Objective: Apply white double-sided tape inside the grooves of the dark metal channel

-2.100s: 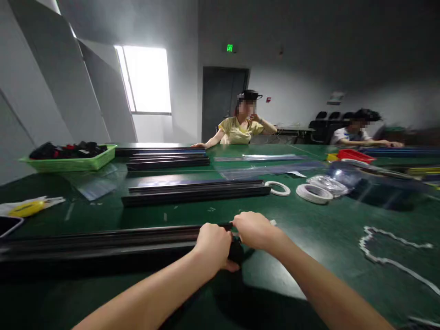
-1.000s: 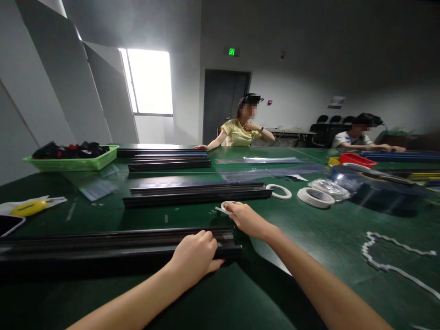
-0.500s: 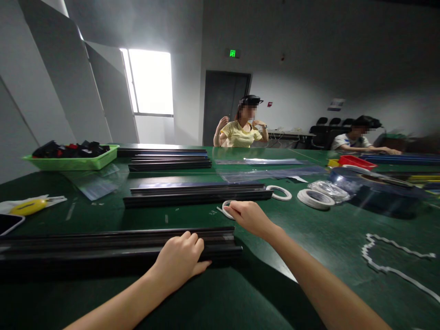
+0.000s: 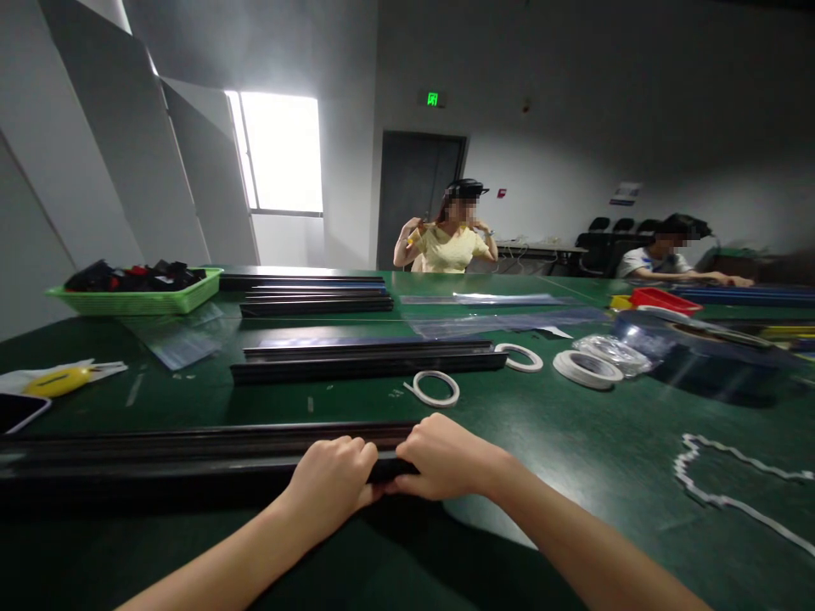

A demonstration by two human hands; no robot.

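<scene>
Both my hands are closed on the near end of the long black metal rail (image 4: 191, 462) that lies across the green table (image 4: 573, 441) in front of me — my left hand (image 4: 331, 484) wrapped over the top and front of it, my right hand (image 4: 446, 462) just beside it, covering the very end. With the two hands nearly touching, the rail's end looks pinned flat against the tabletop; the rest of it runs off to my left.

Just beyond my right hand lies a thin white ring of tape (image 4: 436, 389), free on the table. Behind that sits another pair of black rails (image 4: 366, 361).

Far left, a light green plastic basket (image 4: 137, 299) holds a heap of black and red pieces — too small to tell apart. Far right, a red shallow tray (image 4: 662, 299); I cannot see its contents.
</scene>
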